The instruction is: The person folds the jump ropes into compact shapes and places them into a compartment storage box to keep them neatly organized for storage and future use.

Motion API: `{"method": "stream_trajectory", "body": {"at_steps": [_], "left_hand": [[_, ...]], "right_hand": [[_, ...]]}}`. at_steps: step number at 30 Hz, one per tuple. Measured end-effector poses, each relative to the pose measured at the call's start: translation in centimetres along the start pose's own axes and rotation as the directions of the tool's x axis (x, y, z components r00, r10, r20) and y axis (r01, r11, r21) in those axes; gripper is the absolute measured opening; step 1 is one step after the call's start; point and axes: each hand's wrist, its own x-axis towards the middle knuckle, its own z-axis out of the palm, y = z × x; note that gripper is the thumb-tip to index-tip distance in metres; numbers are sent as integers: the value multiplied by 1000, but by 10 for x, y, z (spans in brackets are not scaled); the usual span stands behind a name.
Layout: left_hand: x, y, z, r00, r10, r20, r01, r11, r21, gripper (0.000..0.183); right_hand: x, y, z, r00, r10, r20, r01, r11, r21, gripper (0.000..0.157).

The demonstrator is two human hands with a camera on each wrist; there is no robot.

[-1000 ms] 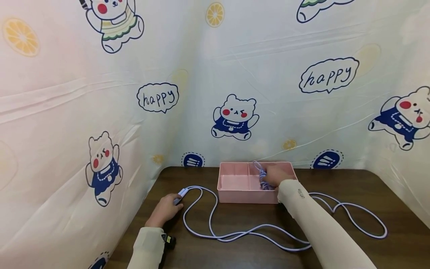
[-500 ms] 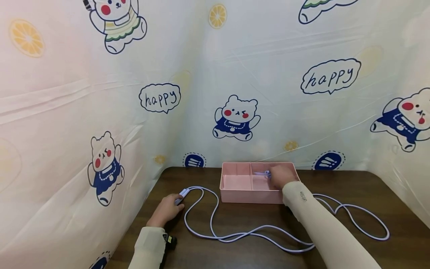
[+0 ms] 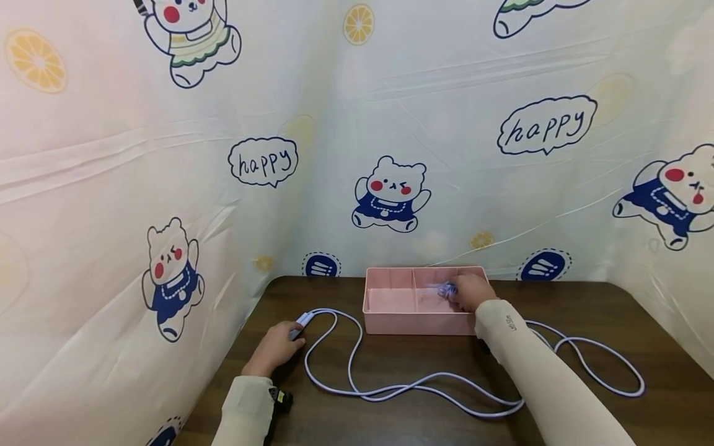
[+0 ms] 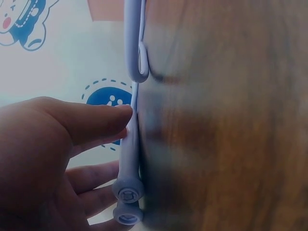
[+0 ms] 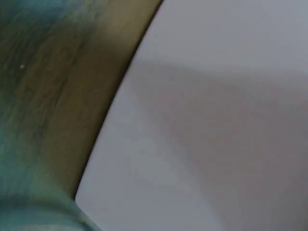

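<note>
A lavender jump rope (image 3: pixel 442 374) lies doubled in long loops on the table. My left hand (image 3: pixel 276 348) holds its two handles (image 4: pixel 129 161) side by side at the left; the left wrist view has the thumb on one side and fingers behind. In the right compartment of a pink box (image 3: pixel 418 323), my right hand (image 3: pixel 471 292) grips a tied bundle of bluish-lavender cord (image 3: pixel 447 290). Part of that bundle sticks out leftward, blurred; the fingertips are hidden. Only the box's outer wall (image 5: pixel 207 144) fills most of the right wrist view.
The brown wooden table (image 3: pixel 390 427) ends against a patterned cloth (image 3: pixel 435 130) at the back and sides. A divider (image 3: pixel 415 291) splits the box, and its left compartment holds nothing visible. A far loop of rope lies right of the right sleeve (image 3: pixel 535 365).
My right hand has shifted slightly right inside the box, and the cord bundle has turned from lying front to back to pointing left. My left hand and the jump rope stay put.
</note>
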Motion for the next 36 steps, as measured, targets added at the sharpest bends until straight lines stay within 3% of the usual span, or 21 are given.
{"method": "stream_trajectory", "body": {"at_steps": [8,15,19,23,31,36], "left_hand": [[-2,-1,1,1000,-5,23,5,1000,-2,29],[-1,0,-1,1000,-4,22,4,1000,-6,29],[0,0,-2,1000,0,15,0,1000,1,29],[0,0,-2,1000,10,9,-10,1000,2,29],[-3,2,-2,1000,-3,30,3,1000,0,33],[-1,3,-3,1000,2,-23,-1,1000,4,50]], "right_hand": [[-4,-4,-5,990,138,12,-139,987,84,31],[-2,5,-13,995,45,-94,-41,998,49,16],[0,12,-10,1000,2,22,-4,995,103,25],[0,14,-6,983,54,177,-80,986,145,35],[-7,9,-9,980,93,173,-117,984,137,39],[-12,7,-19,981,86,175,-116,979,169,36]]}}
